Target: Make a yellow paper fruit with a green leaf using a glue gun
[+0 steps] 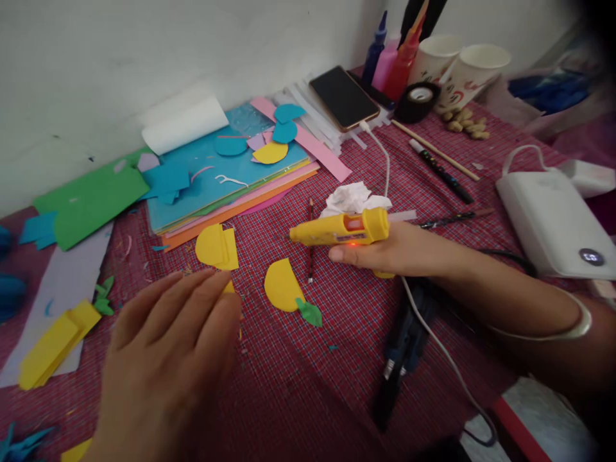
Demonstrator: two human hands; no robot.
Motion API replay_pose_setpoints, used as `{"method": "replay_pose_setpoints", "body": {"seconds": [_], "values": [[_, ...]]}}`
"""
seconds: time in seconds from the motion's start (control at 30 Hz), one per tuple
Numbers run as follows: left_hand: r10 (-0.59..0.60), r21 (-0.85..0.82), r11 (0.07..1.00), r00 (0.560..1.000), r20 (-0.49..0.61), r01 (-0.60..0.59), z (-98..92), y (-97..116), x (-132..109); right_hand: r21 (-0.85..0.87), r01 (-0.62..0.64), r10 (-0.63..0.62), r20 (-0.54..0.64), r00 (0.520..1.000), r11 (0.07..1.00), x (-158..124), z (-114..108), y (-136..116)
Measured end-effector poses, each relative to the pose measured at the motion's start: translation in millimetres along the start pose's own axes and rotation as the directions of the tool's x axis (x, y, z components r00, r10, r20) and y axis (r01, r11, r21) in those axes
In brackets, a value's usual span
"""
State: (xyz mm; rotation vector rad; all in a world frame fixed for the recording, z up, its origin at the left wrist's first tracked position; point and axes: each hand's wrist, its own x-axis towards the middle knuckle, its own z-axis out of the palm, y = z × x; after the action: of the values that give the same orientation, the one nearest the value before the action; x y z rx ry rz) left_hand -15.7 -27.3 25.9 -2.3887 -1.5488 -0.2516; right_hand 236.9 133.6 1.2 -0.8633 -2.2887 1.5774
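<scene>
My right hand (404, 249) is closed round a yellow hot glue gun (332, 230), its nozzle pointing left and a small red light glowing. A clear glue stick (403, 215) sticks out of its back. My left hand (168, 353) is slightly blurred, with its fingers bent and close together. A bit of yellow paper (229, 287) shows at its fingertips; whether they grip it is hidden. Between the hands lies a yellow paper half-round (283, 285) with a green paper leaf (309, 312) at its corner. Further yellow cutouts (210, 245) lie beyond my left hand.
Coloured sheets (192, 192) are stacked at the back against the wall. A phone (344, 97) on a cable, black tape (418, 101), paper cups (474, 74) and a white power bank (553, 218) stand right. Dark pliers-like tool (402, 353) lies below the glue gun, near its cord.
</scene>
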Motion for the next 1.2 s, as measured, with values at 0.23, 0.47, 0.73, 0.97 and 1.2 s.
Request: {"method": "replay_pose_setpoints", "body": {"seconds": [0.23,0.47,0.73,0.97,1.2], "values": [[0.053,-0.145,0.989,0.993,0.105,-0.038,8.3,17.8,15.2,-0.269,0.056,-0.113,-0.200,0.973,0.961,-6.3,0.2,-9.5],[0.091,-0.396,0.916,0.995,0.033,-0.071,35.8,38.7,15.9,-0.039,0.038,-0.040,-0.042,0.998,0.999,-9.4,9.6,-19.4],[0.123,-0.382,0.918,0.992,0.009,-0.110,44.9,37.1,15.5,0.182,-0.020,-0.010,0.159,0.987,0.983,-4.4,20.8,-12.8],[0.147,-0.332,0.933,0.989,0.006,-0.137,44.9,37.1,15.1,0.283,0.016,-0.086,0.239,0.967,0.959,-1.6,27.4,-4.5],[-0.013,-0.421,0.907,1.000,0.016,0.019,48.5,44.2,18.0,0.289,-0.019,-0.066,0.284,0.956,0.957,-1.1,29.9,1.8]]}}
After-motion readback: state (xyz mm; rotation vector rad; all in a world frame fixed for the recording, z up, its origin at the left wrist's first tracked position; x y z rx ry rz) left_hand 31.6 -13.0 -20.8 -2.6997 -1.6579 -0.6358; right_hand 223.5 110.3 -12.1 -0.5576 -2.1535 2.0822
